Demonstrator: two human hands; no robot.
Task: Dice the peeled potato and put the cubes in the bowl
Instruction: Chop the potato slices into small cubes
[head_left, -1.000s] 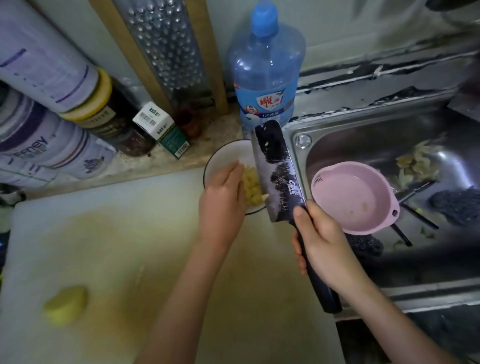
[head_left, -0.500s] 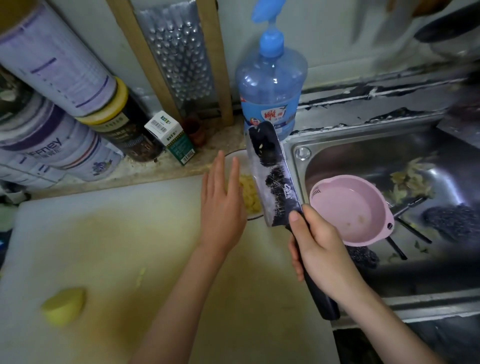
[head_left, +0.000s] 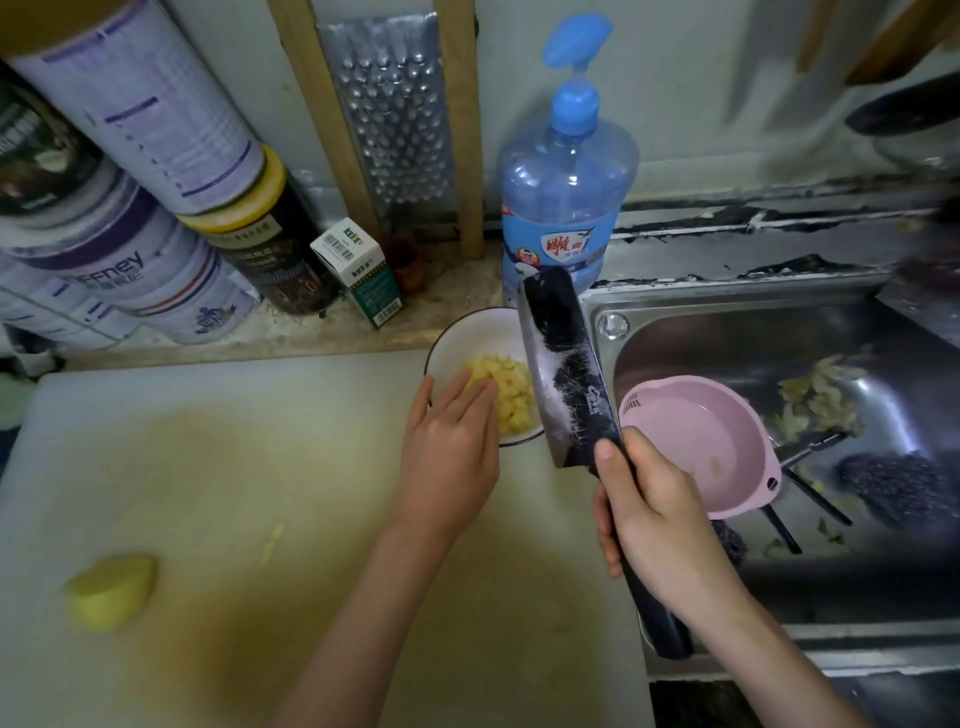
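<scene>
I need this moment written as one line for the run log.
left hand: open, at white bowl | right hand: grips cleaver | potato cubes: in white bowl | potato piece: uncut, on cutting board

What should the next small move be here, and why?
Probably the left hand reaches for the potato piece lying uncut on the cutting board: the cubes sit in the bowl, that hand is open and empty, and the right hand grips the cleaver.

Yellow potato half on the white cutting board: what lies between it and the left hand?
Head view: only bare, yellow-stained white cutting board and one small pale potato sliver lie between the yellow potato half and the left hand.
</scene>
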